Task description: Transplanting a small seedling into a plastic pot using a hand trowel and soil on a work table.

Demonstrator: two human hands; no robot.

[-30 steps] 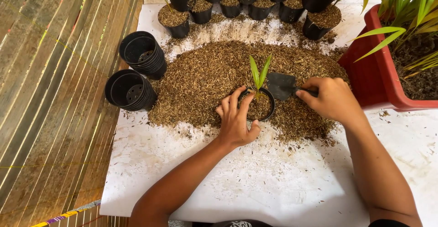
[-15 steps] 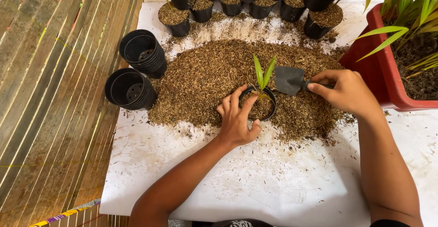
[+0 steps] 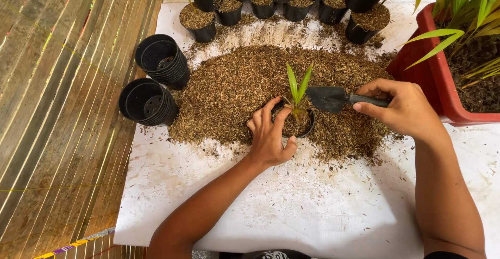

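White sheet (image 3: 291, 201) nearest the camera, speckled with husk bits and dirt smears. It lies on a slatted bamboo-like floor (image 3: 62, 134) that fills the left side.

Left hand (image 3: 270, 134): fingers curled around the near-left rim of a small black pot (image 3: 307, 126), thumb at the near edge. Pot sits at the front edge of the husk pile (image 3: 234, 87), filled with the same brown husk mix. A green seedling (image 3: 297, 84) with two blades stands upright in it.

Right hand (image 3: 403, 108): closed on the handle of a dark trowel (image 3: 325, 98). Blade points left, roughly level, just beside the seedling above the pot's right rim. Can't tell whether the blade touches the plant.

Left of the pile: two stacks of empty black pots (image 3: 148, 102), lying tilted with mouths toward the camera, one stack on the sheet edge, the other just behind it.

Right: red planter (image 3: 422, 76) with dark soil and long green leaves, touching the pile's right edge.

Far edge: row of filled black pots (image 3: 198, 22) topped with husk mix, some with green shoots. Loose husk is scattered between them and the pile.
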